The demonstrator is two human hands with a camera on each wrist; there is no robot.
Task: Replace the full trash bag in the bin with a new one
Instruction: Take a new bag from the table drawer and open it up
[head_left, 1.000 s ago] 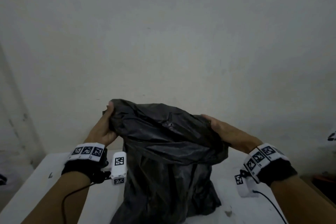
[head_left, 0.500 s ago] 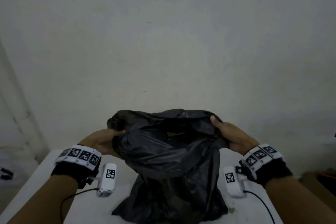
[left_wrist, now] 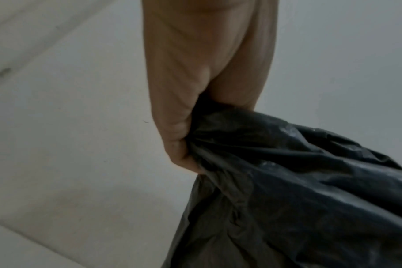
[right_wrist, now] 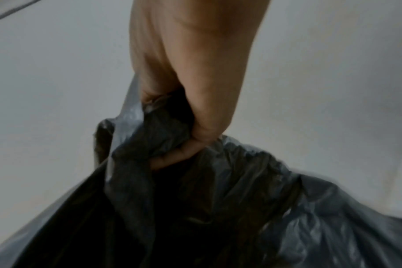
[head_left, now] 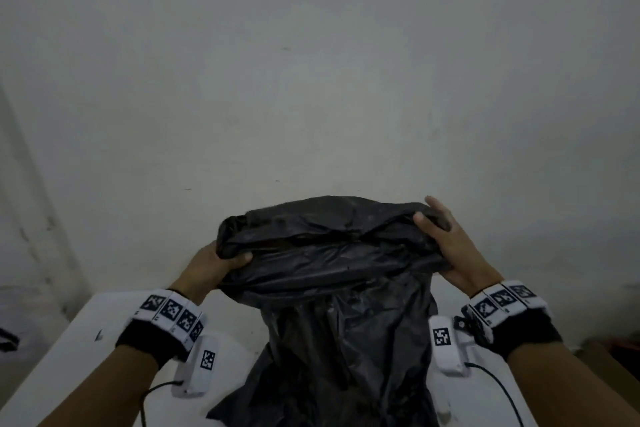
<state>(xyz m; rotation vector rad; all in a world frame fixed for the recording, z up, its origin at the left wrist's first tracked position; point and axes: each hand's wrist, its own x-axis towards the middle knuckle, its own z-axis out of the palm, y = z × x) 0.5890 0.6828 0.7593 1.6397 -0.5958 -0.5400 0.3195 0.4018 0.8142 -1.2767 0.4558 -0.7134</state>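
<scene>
A black trash bag (head_left: 339,288) hangs in front of me over a white table (head_left: 69,350), its lower part crumpled on the tabletop. My left hand (head_left: 221,260) grips the bag's left rim, with the plastic bunched in its fingers (left_wrist: 179,148). My right hand (head_left: 440,232) grips the right rim, thumb over the gathered edge (right_wrist: 204,127). The bag's mouth (head_left: 329,229) is stretched between both hands and sags nearly closed. No bin shows in any view.
A pale wall (head_left: 311,80) stands close behind the table. A dark object (head_left: 7,340) lies at the far left edge, and a brownish surface (head_left: 609,354) shows low on the right. Wrist cameras with cables hang under both wrists.
Both hands have shifted along the bag's rim: the left dropped lower, the right rose and moved outward. The mouth of the bag is pulled wider and flatter.
</scene>
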